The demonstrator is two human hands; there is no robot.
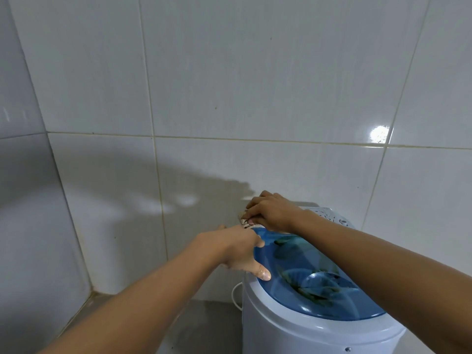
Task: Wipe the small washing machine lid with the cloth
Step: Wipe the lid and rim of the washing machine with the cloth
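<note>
Head view: the washing machine stands at five o'clock against the tiled wall. At eleven o'clock on its blue lid, my right hand curls its fingers over the cloth, pressing it down on the rim. My left hand lies spread at nine o'clock, fingers straight and thumb on the lid's edge, holding nothing.

Lid and cloth, lower right of frame.
Lid: round, translucent blue, closed. Cloth: pale, possibly patterned, bunched on its far edge.
</note>
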